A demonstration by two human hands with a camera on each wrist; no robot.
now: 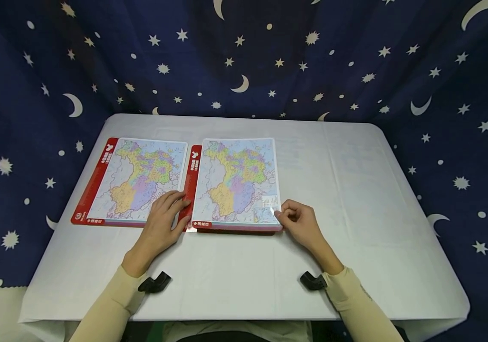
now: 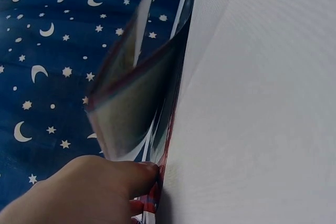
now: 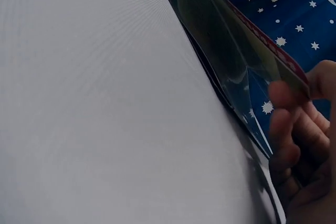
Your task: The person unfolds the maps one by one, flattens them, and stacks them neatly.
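Note:
Two printed maps lie side by side, each with a red strip along its left edge. My right hand (image 1: 301, 221) pinches the lower right corner of the right map sheet (image 1: 235, 183) between thumb and fingers. That sheet is raised off the layer beneath it and bends in the right wrist view, its glossy underside (image 3: 226, 51) showing. My left hand (image 1: 162, 221) rests across the red strip (image 1: 191, 178) of the right map, fingers pressing on it and the thumb at its lower end. Part of this hand covers the lower right of the left map sheet (image 1: 141, 180).
A white cloth covers the table (image 1: 338, 190), which has rounded corners. Behind and beside it hangs a dark blue curtain (image 1: 244, 57) with stars and moons. Black wrist mounts (image 1: 155, 282) sit at both cuffs.

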